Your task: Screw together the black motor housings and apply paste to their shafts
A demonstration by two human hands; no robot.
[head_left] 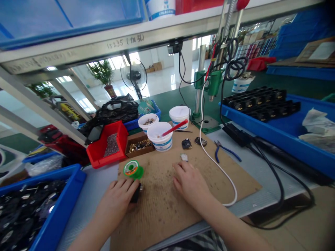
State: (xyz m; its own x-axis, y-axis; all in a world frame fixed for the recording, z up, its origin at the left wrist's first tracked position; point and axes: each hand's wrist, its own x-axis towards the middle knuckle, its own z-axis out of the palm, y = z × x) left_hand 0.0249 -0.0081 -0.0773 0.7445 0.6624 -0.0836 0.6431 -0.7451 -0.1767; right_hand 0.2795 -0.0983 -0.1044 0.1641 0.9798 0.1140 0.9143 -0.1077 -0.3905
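My left hand [115,196] rests low on the left of the cardboard sheet [159,184]. Its fingers curl over a small black part [135,195] with a metal bit at its edge; the palm hides most of it. Just beyond those fingertips lies a green spool of solder wire [133,169]. My right hand [193,182] is over the middle of the cardboard, fingers loosely bent and slightly apart, with nothing visible in them. A small white piece [184,157] sits right ahead of its fingertips. Farther back are two small dark parts, one black [186,143] and one with metal [201,141].
Blue-handled cutters [227,152] and a white cable [222,169] lie to the right. White tubs [162,142], a small-parts box [140,145] and a red bin [95,158] stand behind. Blue crates [74,184] flank both sides. A green press stand [206,123] rises at the back.
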